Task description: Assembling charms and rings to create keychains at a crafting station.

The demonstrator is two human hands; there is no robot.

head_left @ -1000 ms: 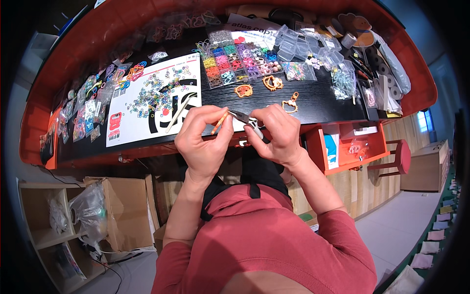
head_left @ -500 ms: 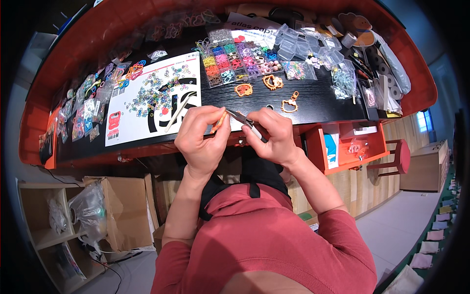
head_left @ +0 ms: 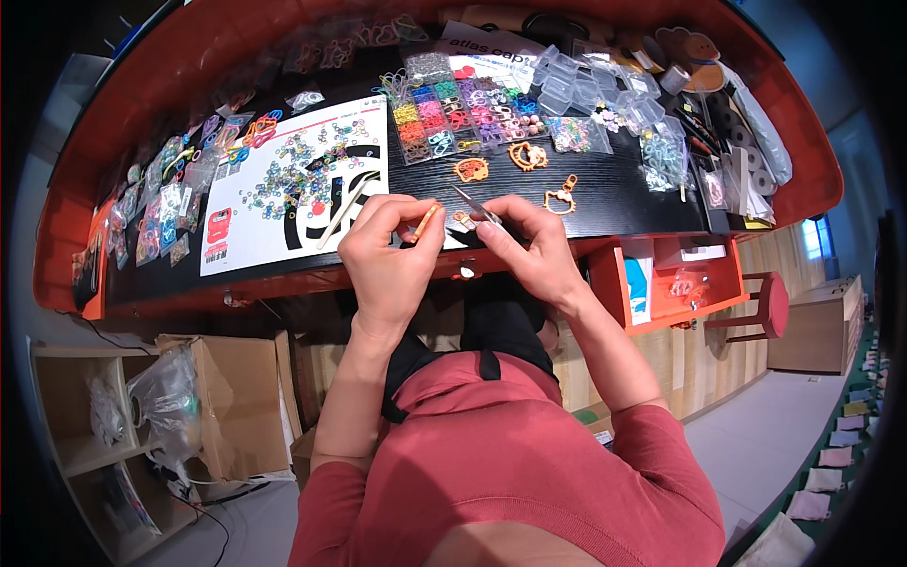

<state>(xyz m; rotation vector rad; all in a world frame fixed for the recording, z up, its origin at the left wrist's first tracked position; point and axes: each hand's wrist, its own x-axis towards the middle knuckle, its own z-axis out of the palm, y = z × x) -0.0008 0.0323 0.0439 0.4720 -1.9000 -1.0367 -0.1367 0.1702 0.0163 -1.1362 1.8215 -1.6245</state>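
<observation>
My left hand (head_left: 389,260) pinches a small orange piece (head_left: 425,221) between thumb and fingers; most of it is hidden. A pair of pliers (head_left: 472,205) is gripped in my right hand (head_left: 531,244), its pointed metal jaws toward the left hand but apart from the orange piece. Just beyond the pliers, close to the table's front edge, lies a small orange clasp (head_left: 463,218). Farther back on the black table are an orange animal-shaped charm (head_left: 470,170), a second orange charm (head_left: 526,157) and an orange frame with a clasp (head_left: 561,198).
Many small coloured rings (head_left: 300,180) lie on a white sheet (head_left: 241,250), along with a pale slender tool (head_left: 346,213). Behind stands a compartment box (head_left: 425,118) of coloured clips. Bagged parts (head_left: 175,203) crowd the left. An open red drawer (head_left: 675,312) juts out at the right.
The pliers' jaws have drawn away to the right from the orange piece. My left hand still pinches it, turned slightly. The clasp near the front edge shows more plainly.
</observation>
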